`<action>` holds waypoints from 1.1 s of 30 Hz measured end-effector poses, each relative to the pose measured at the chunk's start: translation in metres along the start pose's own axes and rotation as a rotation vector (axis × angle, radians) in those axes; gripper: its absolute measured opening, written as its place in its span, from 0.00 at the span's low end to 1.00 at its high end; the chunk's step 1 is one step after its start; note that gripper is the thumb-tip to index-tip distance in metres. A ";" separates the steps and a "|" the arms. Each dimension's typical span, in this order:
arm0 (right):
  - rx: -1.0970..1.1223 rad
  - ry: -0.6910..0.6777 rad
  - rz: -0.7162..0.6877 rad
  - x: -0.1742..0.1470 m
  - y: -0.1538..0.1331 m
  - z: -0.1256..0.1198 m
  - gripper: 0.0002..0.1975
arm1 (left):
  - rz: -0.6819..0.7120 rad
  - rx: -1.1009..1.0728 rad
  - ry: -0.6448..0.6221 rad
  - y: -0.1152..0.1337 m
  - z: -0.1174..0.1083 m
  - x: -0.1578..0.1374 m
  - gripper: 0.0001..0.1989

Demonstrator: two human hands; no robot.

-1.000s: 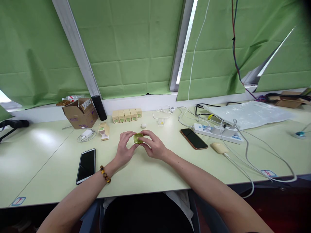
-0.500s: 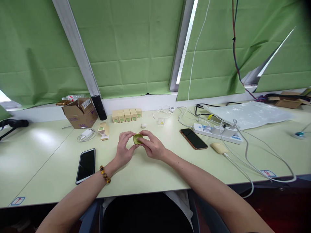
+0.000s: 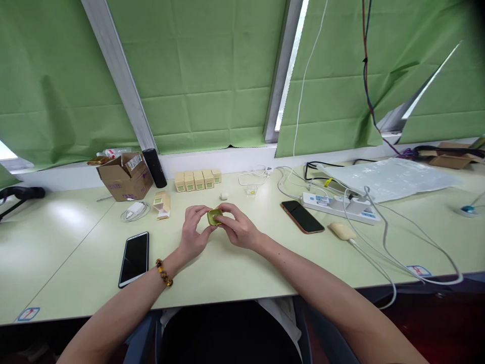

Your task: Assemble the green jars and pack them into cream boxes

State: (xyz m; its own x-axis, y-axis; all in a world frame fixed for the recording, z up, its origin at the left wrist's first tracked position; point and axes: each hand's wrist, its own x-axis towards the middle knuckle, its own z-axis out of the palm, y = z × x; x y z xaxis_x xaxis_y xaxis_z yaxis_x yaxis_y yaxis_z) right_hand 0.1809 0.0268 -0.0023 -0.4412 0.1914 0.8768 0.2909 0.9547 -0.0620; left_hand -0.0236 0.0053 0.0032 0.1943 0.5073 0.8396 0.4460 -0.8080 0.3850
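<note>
Between both hands, above the table, is a small olive-green square cup-like container (image 3: 214, 216), its hollow side facing me. My left hand (image 3: 195, 230) grips its left edge between thumb and fingers; a beaded bracelet (image 3: 163, 273) circles that wrist. My right hand (image 3: 239, 227) holds the right side, with a finger reaching into the hollow. What lies inside, if anything, is too small to make out. Just beyond the hands stands a small white cylindrical piece (image 3: 224, 196). An opened small cardboard box (image 3: 161, 205) lies to their left.
Several small cardboard boxes (image 3: 197, 180) stand in a row at the back. Phones lie left (image 3: 134, 259) and right (image 3: 302, 217). A power strip (image 3: 340, 207) with looping cables fills the right side, near a cream mouse-shaped item (image 3: 342, 231). A larger carton (image 3: 127, 177) stands back left.
</note>
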 end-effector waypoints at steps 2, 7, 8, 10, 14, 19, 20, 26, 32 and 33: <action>0.003 0.024 -0.002 -0.002 0.001 0.002 0.22 | 0.011 0.001 -0.005 0.000 0.000 0.000 0.19; 0.013 0.055 -0.004 -0.004 0.001 0.004 0.21 | 0.033 0.008 -0.010 0.000 0.000 0.000 0.19; 0.013 0.058 -0.006 -0.004 0.001 0.004 0.21 | 0.034 0.008 -0.008 0.000 0.000 0.000 0.19; 0.012 0.061 -0.010 -0.004 0.000 0.004 0.21 | 0.034 0.008 -0.004 0.000 0.001 0.001 0.18; 0.013 0.062 -0.014 -0.004 0.000 0.003 0.22 | 0.031 0.000 -0.001 0.000 0.001 0.001 0.18; 0.030 0.069 -0.035 -0.002 -0.001 0.003 0.22 | 0.020 -0.001 0.015 0.001 0.001 -0.001 0.19; 0.032 0.068 -0.035 -0.002 -0.002 0.003 0.22 | 0.018 -0.002 0.015 0.000 0.001 -0.001 0.19; 0.022 0.061 -0.031 -0.003 -0.001 0.004 0.22 | 0.008 0.000 0.013 -0.001 0.002 -0.002 0.19; 0.010 0.056 0.014 -0.005 -0.001 0.005 0.20 | -0.005 -0.010 -0.009 0.000 0.001 0.000 0.18; 0.016 0.058 0.030 -0.004 -0.002 0.004 0.21 | -0.017 -0.017 -0.013 0.000 0.001 0.000 0.18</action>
State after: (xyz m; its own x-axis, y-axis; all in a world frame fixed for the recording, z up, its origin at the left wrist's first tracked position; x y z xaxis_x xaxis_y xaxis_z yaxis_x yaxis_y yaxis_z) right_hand 0.1786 0.0255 -0.0081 -0.3829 0.2066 0.9004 0.2895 0.9524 -0.0955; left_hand -0.0229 0.0059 0.0031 0.1979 0.5246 0.8281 0.4344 -0.8042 0.4056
